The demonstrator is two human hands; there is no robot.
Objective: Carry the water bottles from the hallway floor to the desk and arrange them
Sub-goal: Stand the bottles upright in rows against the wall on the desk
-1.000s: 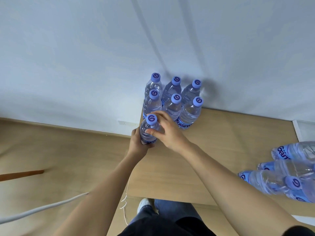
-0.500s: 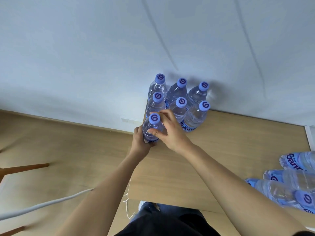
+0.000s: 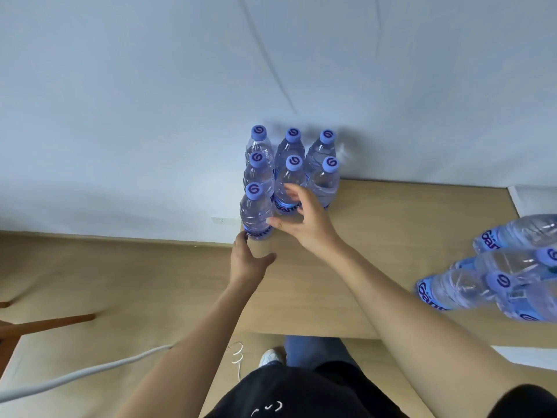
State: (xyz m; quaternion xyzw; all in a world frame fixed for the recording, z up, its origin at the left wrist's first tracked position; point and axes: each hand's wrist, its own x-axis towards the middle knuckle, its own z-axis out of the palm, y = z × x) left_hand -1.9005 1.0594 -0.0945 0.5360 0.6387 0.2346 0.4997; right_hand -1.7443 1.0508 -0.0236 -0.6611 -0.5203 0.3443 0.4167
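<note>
Several clear water bottles with blue caps stand upright in rows at the desk's (image 3: 391, 224) far left corner against the white wall. The nearest standing bottle (image 3: 255, 214) is at the desk's left edge. My left hand (image 3: 247, 259) is just below its base, fingers loose, holding nothing. My right hand (image 3: 301, 218) hovers open to the right of that bottle, fingertips close to it and in front of the middle bottle (image 3: 287, 188). Several more bottles (image 3: 494, 276) lie on their sides at the desk's right.
The wood floor (image 3: 105, 282) lies to the left, with a brown chair leg (image 3: 45, 322) and a white cable (image 3: 75, 375) across it. A wall socket (image 3: 222, 220) sits low on the wall beside the desk. My legs and a white shoe (image 3: 271, 357) are below the desk's front edge.
Both hands have let go of the nearest standing bottle and drawn back from it; the bottle now stands alone at the desk's left edge.
</note>
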